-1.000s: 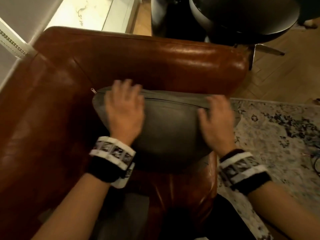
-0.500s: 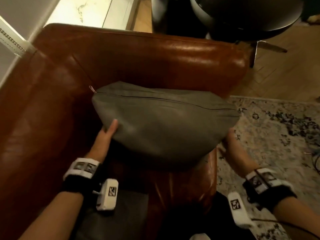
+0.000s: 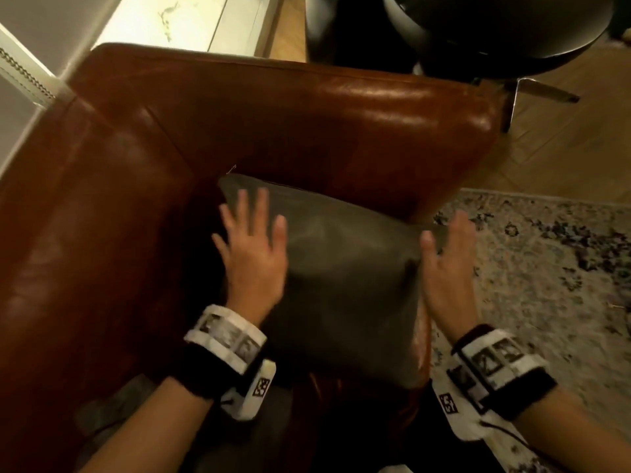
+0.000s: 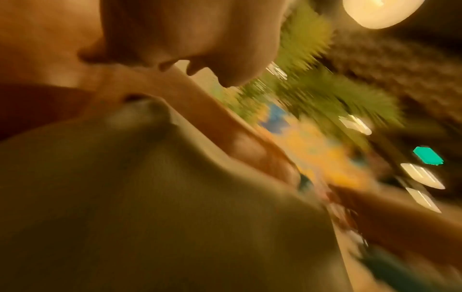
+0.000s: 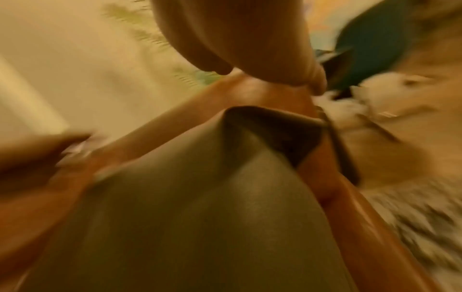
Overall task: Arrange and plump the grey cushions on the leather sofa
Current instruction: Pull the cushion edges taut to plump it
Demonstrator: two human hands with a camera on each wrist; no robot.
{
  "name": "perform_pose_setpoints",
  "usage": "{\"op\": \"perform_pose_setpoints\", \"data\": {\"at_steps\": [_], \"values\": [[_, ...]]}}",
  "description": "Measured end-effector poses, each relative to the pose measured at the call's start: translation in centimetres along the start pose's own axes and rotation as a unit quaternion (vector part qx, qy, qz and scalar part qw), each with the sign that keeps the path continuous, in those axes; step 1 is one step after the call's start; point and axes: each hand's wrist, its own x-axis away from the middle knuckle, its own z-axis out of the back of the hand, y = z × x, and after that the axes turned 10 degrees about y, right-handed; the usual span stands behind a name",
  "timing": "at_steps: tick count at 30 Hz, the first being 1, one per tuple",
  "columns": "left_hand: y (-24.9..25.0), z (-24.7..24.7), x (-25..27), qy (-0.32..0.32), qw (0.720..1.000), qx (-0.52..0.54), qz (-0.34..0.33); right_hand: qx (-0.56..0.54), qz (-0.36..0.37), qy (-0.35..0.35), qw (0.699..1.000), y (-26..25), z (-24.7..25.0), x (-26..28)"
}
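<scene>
One grey cushion (image 3: 348, 278) leans against the arm of the brown leather sofa (image 3: 307, 114), at the sofa's corner. My left hand (image 3: 252, 240) lies flat over the cushion's left side, fingers spread and straight. Over the cushion's right edge is my right hand (image 3: 447, 257), fingers straight, thumb on the fabric. Both wrist views are blurred; each shows the cushion (image 4: 150, 197) (image 5: 200, 207) close below the palm, with a pointed corner sticking up. Neither hand grips the fabric.
A patterned rug (image 3: 546, 285) covers the floor to the right of the sofa. Behind the sofa arm stands a dark round chair (image 3: 495, 32) on a metal leg. More grey fabric (image 3: 119, 404) shows at the lower left, on the seat.
Half a second ago both hands were low at the cushion's sides with its top edge up. Now they are flat on its upper face, and the cushion looks squarer and narrower.
</scene>
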Motion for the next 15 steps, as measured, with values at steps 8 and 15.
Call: {"op": "perform_pose_setpoints", "data": {"at_steps": [8,15], "values": [[-4.8,-6.3,0.1,-0.144,0.95,-0.192,-0.2,0.251,0.273,-0.137,0.918,2.2,-7.6,0.9],[-6.1,-6.9,-1.4,-0.14,0.976,-0.151,-0.067,0.255,0.079,-0.115,0.957,5.3,-4.4,-1.4]]}}
